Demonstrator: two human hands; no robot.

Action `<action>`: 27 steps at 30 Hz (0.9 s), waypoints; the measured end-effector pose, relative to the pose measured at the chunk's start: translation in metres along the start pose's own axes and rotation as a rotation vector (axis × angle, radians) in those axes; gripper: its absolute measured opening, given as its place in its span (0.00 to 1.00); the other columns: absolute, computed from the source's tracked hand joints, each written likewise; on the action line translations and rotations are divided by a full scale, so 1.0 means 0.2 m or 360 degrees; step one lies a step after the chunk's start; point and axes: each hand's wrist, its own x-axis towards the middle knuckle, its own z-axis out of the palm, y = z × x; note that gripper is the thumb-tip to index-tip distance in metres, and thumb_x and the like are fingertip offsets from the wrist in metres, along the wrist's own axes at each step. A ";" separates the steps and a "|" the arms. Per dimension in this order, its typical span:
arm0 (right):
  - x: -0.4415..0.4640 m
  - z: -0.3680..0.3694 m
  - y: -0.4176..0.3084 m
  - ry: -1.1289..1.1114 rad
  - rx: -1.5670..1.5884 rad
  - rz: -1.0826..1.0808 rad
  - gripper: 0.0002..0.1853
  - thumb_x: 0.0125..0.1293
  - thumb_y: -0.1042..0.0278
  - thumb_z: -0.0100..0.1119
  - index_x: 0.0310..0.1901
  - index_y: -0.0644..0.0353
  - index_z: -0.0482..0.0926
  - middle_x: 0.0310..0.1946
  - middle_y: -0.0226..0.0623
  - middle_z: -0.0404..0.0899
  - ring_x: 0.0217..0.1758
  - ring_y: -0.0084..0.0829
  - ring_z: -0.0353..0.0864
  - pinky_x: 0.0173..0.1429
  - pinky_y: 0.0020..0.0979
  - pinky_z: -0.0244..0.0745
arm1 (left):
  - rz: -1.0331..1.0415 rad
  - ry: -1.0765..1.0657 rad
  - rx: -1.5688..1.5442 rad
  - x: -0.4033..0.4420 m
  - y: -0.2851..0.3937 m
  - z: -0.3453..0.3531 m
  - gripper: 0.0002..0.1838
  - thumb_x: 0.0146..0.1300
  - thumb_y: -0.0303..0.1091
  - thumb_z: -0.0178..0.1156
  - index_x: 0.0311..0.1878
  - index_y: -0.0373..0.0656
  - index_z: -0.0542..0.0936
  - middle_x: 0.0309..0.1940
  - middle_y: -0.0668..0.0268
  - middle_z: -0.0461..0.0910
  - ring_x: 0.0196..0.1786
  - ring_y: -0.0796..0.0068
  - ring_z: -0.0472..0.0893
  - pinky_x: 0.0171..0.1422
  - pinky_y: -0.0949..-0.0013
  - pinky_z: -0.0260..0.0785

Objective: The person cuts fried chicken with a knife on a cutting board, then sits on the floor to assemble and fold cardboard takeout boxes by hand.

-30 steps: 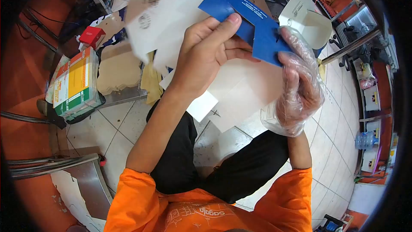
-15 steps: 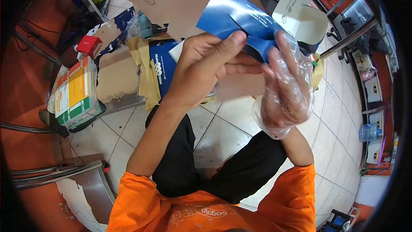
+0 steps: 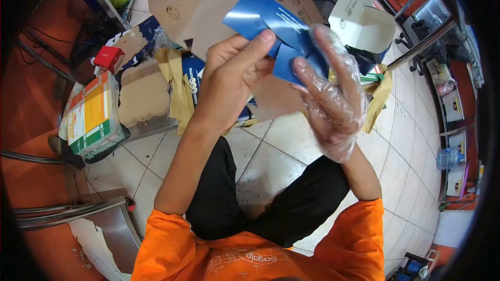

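A partly folded cardboard food box (image 3: 285, 16), glossy blue outside and plain brown inside, is up in front of me. My left hand (image 3: 226, 86), bare, pinches its blue side, thumb on top and the other fingers underneath. In a clear plastic glove, my right hand (image 3: 336, 101) holds the blue flap at the right end, with fingers on both sides of it. The flaps overlap at a slit between my hands. A large brown panel (image 3: 200, 2) with small dark prints spreads beyond my left hand; whether it belongs to this box I cannot tell.
A folded box (image 3: 359, 21) with a white inside stands open at the upper right. Flat blue and brown cardboard and brown paper (image 3: 172, 73) lie on the left, near a small red box (image 3: 108, 58) and a plastic-wrapped stack (image 3: 94, 114). A metal rail (image 3: 422, 47) crosses at right.
Both hands and the blue cardboard have shifted left. The right-end flap has folded inward under my gloved fingers, and more of the printed brown panel shows.
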 end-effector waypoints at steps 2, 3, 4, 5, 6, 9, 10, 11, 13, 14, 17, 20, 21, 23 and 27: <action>-0.03 0.04 -0.02 0.0111 -0.0131 0.0024 0.25 0.57 0.76 0.70 0.59 0.49 0.83 0.69 0.52 0.69 0.69 0.54 0.72 0.67 0.45 0.72 | -0.0038 -0.0107 0.0072 -0.03 -0.02 0.01 0.13 0.76 0.36 0.53 0.51 0.36 0.80 0.47 0.56 0.85 0.49 0.68 0.85 0.57 0.62 0.77; -0.05 0.06 -0.03 0.0165 -0.0196 0.0039 0.25 0.58 0.76 0.70 0.59 0.49 0.83 0.70 0.53 0.68 0.71 0.55 0.70 0.69 0.46 0.71 | -0.0044 -0.0112 0.0068 -0.03 -0.03 0.02 0.13 0.76 0.36 0.53 0.51 0.36 0.80 0.47 0.56 0.85 0.49 0.68 0.85 0.57 0.62 0.77; -0.05 0.07 -0.03 0.0238 -0.0242 0.0061 0.24 0.59 0.76 0.69 0.59 0.51 0.83 0.70 0.54 0.68 0.71 0.55 0.70 0.69 0.45 0.71 | -0.0065 -0.0104 0.0015 -0.03 -0.04 0.04 0.13 0.75 0.36 0.55 0.50 0.35 0.80 0.46 0.58 0.84 0.47 0.70 0.85 0.59 0.64 0.77; -0.04 0.09 -0.03 0.0279 -0.0260 0.0057 0.23 0.61 0.77 0.68 0.60 0.55 0.82 0.70 0.56 0.67 0.70 0.55 0.70 0.69 0.44 0.70 | -0.0082 -0.0092 -0.0036 -0.03 -0.04 0.05 0.14 0.75 0.37 0.56 0.49 0.34 0.81 0.45 0.61 0.84 0.46 0.73 0.85 0.60 0.66 0.77; -0.03 0.11 -0.03 0.0320 -0.0278 0.0053 0.23 0.62 0.78 0.67 0.61 0.59 0.81 0.70 0.57 0.67 0.70 0.54 0.70 0.69 0.43 0.68 | -0.0010 -0.0136 -0.0161 -0.02 -0.04 0.05 0.13 0.75 0.36 0.56 0.50 0.34 0.80 0.46 0.63 0.82 0.46 0.76 0.83 0.58 0.68 0.76; -0.02 0.13 -0.10 0.0133 -0.0260 0.0115 0.22 0.74 0.65 0.54 0.67 0.63 0.73 0.64 0.56 0.71 0.61 0.52 0.75 0.60 0.43 0.71 | 0.0139 -0.0021 0.0363 -0.03 -0.06 0.07 0.12 0.74 0.35 0.56 0.50 0.35 0.79 0.47 0.65 0.80 0.46 0.79 0.81 0.55 0.71 0.75; -0.02 0.14 -0.11 0.0142 -0.0177 0.0108 0.23 0.76 0.63 0.50 0.68 0.64 0.71 0.61 0.55 0.73 0.58 0.49 0.76 0.56 0.41 0.73 | 0.0106 0.0097 0.0417 -0.03 -0.04 0.06 0.10 0.72 0.31 0.53 0.48 0.35 0.78 0.42 0.68 0.80 0.41 0.83 0.78 0.48 0.75 0.72; -0.02 0.14 -0.12 0.0151 -0.0094 0.0100 0.23 0.78 0.62 0.47 0.69 0.65 0.69 0.58 0.54 0.74 0.55 0.46 0.78 0.53 0.39 0.75 | 0.0107 0.0100 0.0423 -0.04 -0.01 0.04 0.10 0.72 0.31 0.53 0.48 0.35 0.78 0.42 0.68 0.80 0.41 0.83 0.78 0.48 0.75 0.72; 0.00 0.10 -0.11 0.0145 0.0532 0.0767 0.27 0.79 0.52 0.43 0.69 0.63 0.69 0.58 0.51 0.75 0.60 0.42 0.76 0.63 0.41 0.69 | -0.0039 0.0273 0.0883 -0.06 0.03 0.00 0.10 0.69 0.28 0.49 0.47 0.35 0.78 0.37 0.69 0.80 0.36 0.85 0.74 0.42 0.75 0.69; 0.01 0.09 -0.09 0.0153 0.0664 0.0939 0.29 0.79 0.48 0.42 0.69 0.62 0.70 0.58 0.49 0.76 0.62 0.40 0.75 0.65 0.41 0.68 | -0.0030 0.0249 0.1021 -0.07 0.05 0.00 0.11 0.67 0.28 0.48 0.45 0.34 0.77 0.33 0.67 0.79 0.33 0.83 0.73 0.40 0.75 0.68; 0.02 0.07 0.02 0.0166 0.0279 0.0799 0.28 0.79 0.45 0.43 0.69 0.57 0.70 0.57 0.46 0.77 0.65 0.38 0.75 0.69 0.38 0.68 | 0.0050 0.0123 0.1586 -0.08 0.06 -0.03 0.13 0.65 0.29 0.46 0.38 0.28 0.77 0.24 0.56 0.76 0.28 0.75 0.72 0.39 0.72 0.68; 0.00 0.06 0.07 0.0182 0.0268 0.0887 0.24 0.78 0.51 0.48 0.66 0.56 0.74 0.55 0.46 0.77 0.57 0.34 0.76 0.60 0.35 0.71 | 0.0459 0.0147 0.1792 -0.09 0.02 -0.08 0.14 0.64 0.30 0.45 0.37 0.27 0.77 0.26 0.47 0.77 0.28 0.63 0.76 0.40 0.63 0.69; 0.00 0.07 0.08 0.0180 0.0268 0.0887 0.20 0.78 0.58 0.52 0.64 0.59 0.75 0.51 0.48 0.77 0.47 0.30 0.79 0.50 0.34 0.76 | 0.0565 0.0097 0.1847 -0.10 0.04 -0.08 0.14 0.64 0.30 0.46 0.38 0.28 0.77 0.27 0.46 0.79 0.29 0.58 0.78 0.41 0.58 0.70; 0.05 0.02 0.03 -0.0019 0.0290 0.1076 0.19 0.77 0.58 0.55 0.59 0.62 0.78 0.47 0.47 0.77 0.45 0.30 0.79 0.46 0.34 0.76 | 0.0415 0.0012 0.1663 -0.08 0.07 -0.08 0.13 0.64 0.30 0.46 0.41 0.30 0.76 0.29 0.44 0.80 0.30 0.55 0.79 0.42 0.55 0.70; 0.03 0.06 0.02 0.0169 0.0884 0.1412 0.12 0.71 0.65 0.63 0.46 0.67 0.80 0.36 0.41 0.75 0.40 0.33 0.80 0.42 0.36 0.75 | 0.0072 -0.0072 0.2021 -0.08 0.02 -0.05 0.14 0.63 0.30 0.46 0.51 0.37 0.71 0.31 0.45 0.79 0.30 0.52 0.78 0.41 0.54 0.68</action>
